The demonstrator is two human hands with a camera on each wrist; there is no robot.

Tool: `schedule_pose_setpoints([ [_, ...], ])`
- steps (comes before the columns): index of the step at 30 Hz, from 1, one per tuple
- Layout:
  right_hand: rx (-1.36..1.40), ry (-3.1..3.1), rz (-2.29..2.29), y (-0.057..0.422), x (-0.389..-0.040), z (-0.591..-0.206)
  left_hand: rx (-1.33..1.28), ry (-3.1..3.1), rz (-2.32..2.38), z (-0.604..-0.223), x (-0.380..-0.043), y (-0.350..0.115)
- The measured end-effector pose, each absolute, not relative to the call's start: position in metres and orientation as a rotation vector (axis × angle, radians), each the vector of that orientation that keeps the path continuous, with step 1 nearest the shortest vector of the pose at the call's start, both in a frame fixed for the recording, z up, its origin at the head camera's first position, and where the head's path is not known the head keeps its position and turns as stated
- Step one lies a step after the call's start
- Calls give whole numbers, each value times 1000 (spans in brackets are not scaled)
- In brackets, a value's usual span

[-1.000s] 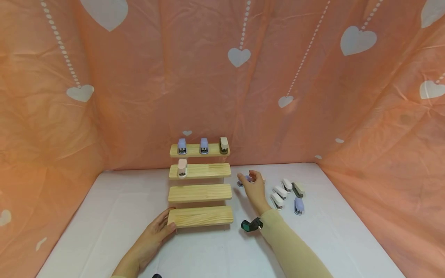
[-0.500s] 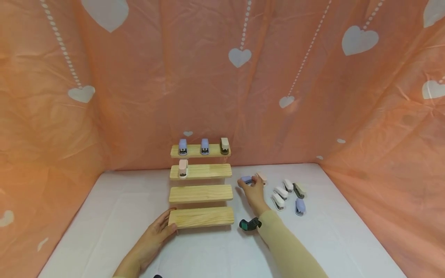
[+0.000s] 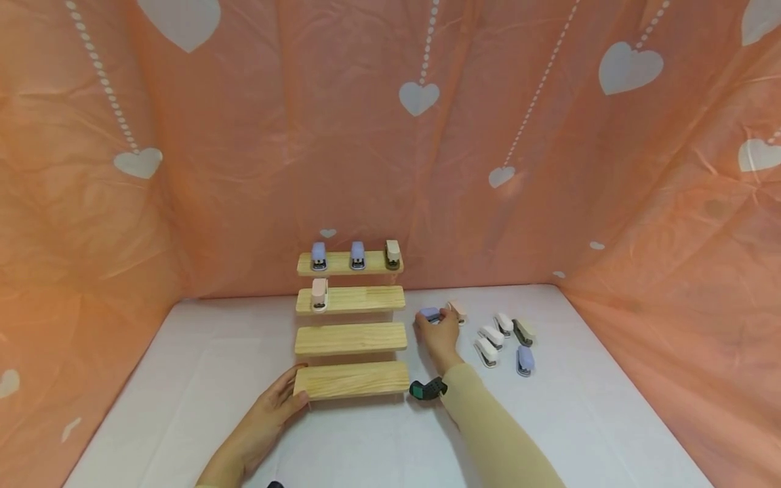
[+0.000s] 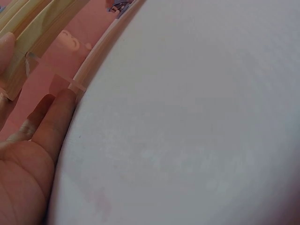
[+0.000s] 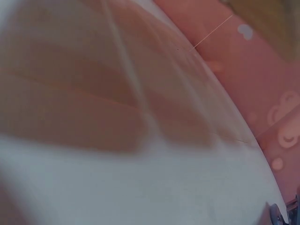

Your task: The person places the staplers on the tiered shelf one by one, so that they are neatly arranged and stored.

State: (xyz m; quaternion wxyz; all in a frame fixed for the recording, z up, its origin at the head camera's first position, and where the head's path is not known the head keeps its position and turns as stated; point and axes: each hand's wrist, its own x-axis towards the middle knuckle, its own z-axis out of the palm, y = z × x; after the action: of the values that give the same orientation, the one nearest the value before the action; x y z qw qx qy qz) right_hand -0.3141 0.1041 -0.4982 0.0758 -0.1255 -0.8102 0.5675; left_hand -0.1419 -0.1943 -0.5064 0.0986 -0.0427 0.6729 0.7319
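an orange curtain [image 3: 354, 156] printed with white hearts [image 3: 419, 99] spans the back and both sides. in front of it lies a white tabletop [image 3: 244, 325]. near the middle of it stands a wooden rack [image 3: 351, 339] of four pale boards, rising in steps toward the back. a beige sleeve [image 3: 497, 434] covers the right forearm.

the left hand [image 3: 274, 410] grips the left end of the rack's lowest board [image 3: 356, 381], thumb on the wood and other fingers behind; in the left wrist view a fingertip lies near a clear support [image 4: 56, 71] below the wood. the right hand [image 3: 441, 335] is right of the rack, thumb and fingertips clamped on a small purple stapler [image 3: 430, 314]; whether it touches the tabletop i cannot tell. a black device [image 3: 428, 388] with a green patch sits at the right wrist.

just right of those fingertips is a pink stapler [image 3: 457, 312]. further right, three white staplers [image 3: 490, 337] lie close together, beside a beige stapler [image 3: 525, 331] and a lilac stapler [image 3: 525, 359]. on the top board [image 3: 338, 263] stand two lavender staplers [image 3: 357, 253] and a cream stapler [image 3: 392, 251]; the second board [image 3: 366, 299] bears a pale pink stapler [image 3: 319, 293] at its left end.
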Motion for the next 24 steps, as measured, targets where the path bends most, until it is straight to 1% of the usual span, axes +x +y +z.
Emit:
schedule_pose_setpoints([
  [14,-391,-2425,1648,103,-314,-493,-107,1970,2179,-504,-142,-192],
  [24,-353,-2432,1864,117,-307,-496,-99,1980,2184,-506,-142,-194],
])
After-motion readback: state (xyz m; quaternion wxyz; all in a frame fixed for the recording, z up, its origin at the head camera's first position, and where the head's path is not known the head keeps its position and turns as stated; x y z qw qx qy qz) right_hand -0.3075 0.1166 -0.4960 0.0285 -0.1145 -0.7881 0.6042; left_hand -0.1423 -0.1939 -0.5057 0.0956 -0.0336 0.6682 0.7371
